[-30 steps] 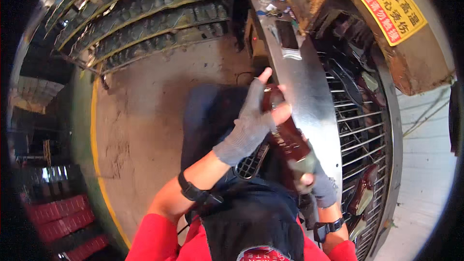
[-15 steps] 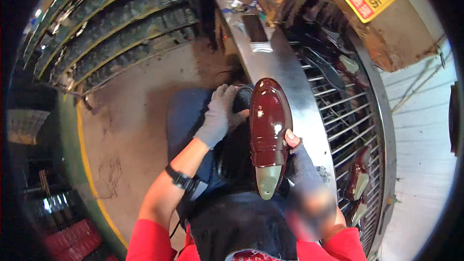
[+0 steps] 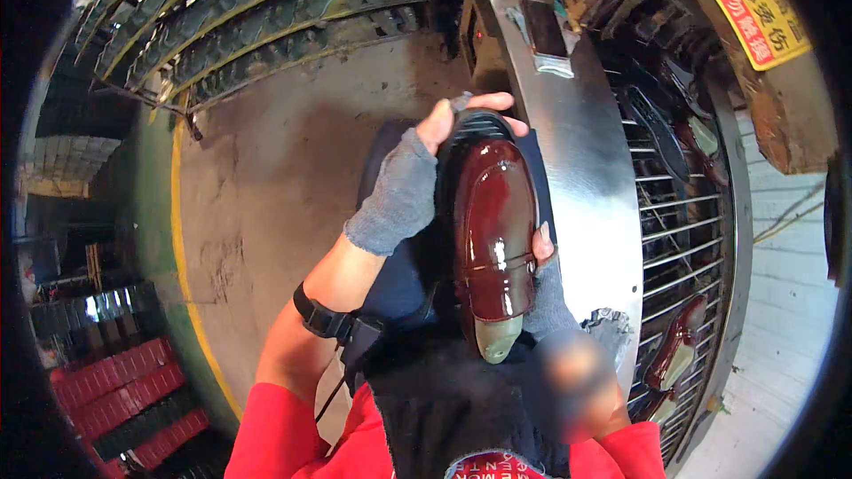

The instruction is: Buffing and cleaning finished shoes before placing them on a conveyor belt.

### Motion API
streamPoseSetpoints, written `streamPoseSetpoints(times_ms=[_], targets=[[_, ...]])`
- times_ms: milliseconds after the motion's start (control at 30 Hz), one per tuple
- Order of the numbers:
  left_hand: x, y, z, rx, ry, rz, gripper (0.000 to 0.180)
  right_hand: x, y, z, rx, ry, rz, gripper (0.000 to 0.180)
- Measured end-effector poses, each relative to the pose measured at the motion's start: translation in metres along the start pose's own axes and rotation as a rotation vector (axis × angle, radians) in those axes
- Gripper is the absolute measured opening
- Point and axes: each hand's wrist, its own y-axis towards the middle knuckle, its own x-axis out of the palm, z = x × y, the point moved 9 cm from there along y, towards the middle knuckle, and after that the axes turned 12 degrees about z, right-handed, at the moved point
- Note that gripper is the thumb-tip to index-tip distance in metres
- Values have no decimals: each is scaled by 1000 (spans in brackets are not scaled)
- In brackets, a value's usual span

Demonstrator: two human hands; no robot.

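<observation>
A glossy dark red loafer upper (image 3: 497, 213) on a pale green shoe last (image 3: 497, 339) is in front of me, toe pointing away. My right hand (image 3: 548, 288), in a grey fingerless glove, grips its right side near the heel, with the thumb showing. A black shoe sole (image 3: 479, 127) sticks out beyond the toe and lies under or behind the upper. My left hand (image 3: 404, 182), gloved alike, is closed round the far end of this sole, fingers curled over its tip. How far the sole touches the upper is hidden.
To my right runs a metal worktop (image 3: 586, 168) with a dark flat box (image 3: 543, 27). Beyond it, a barred conveyor (image 3: 683, 244) carries more red shoes on lasts (image 3: 676, 346). A rack of shoes (image 3: 266, 18) stands at the far left; red boxes (image 3: 124, 381) are lower left.
My left hand has moved forward and right, from beside the upper to its toe, bringing the black sole's end there. My right hand keeps hold of the upper. The view has shifted.
</observation>
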Motion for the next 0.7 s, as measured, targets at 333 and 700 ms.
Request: streamPoseSetpoints(times_ms=[333,700], targets=[[15,-12,-1,-82,41,-61,77,8,-11,-17,-78,64,-67,77],[38,-55,24,21,68,-151,89,2,-16,-3,-44,107,-87,81]])
